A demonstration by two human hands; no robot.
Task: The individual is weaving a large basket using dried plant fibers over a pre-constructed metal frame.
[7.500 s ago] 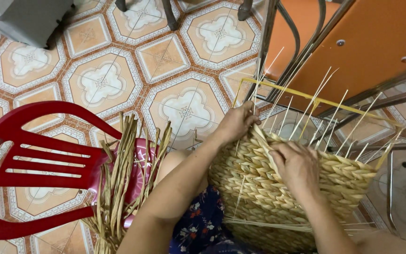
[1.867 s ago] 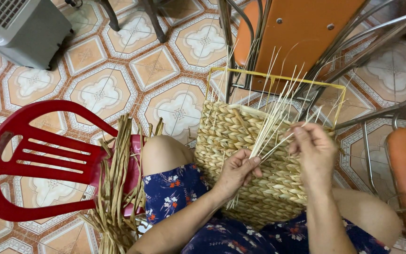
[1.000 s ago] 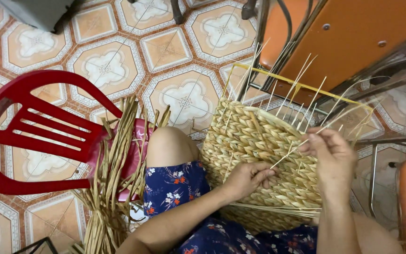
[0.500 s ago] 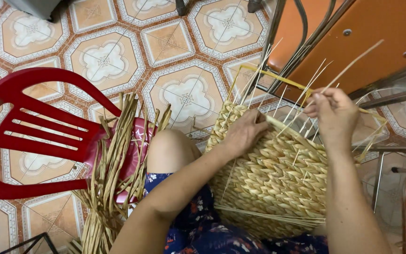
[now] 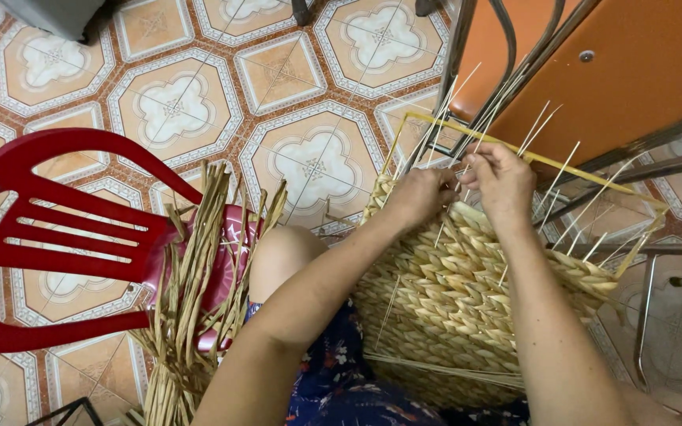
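Note:
A half-woven straw basket (image 5: 467,300) rests on my lap, built on a yellow wire frame (image 5: 593,170) with thin pale stakes (image 5: 515,118) sticking up from its far edge. My left hand (image 5: 416,197) grips the woven top edge at the far left of the basket. My right hand (image 5: 499,177) sits right beside it, fingers pinched on the thin stakes and a straw strand at the rim. Both hands touch each other over the weave.
A bundle of dried straw strands (image 5: 199,276) lies on a red plastic chair (image 5: 57,237) to my left. Orange chairs with metal legs (image 5: 617,71) stand past the basket. A patterned tile floor (image 5: 167,102) lies beneath. A grey appliance (image 5: 57,12) sits at top left.
Both hands have moved up from the basket's side to its far rim and come together. The right hand no longer pulls a strand out to the right.

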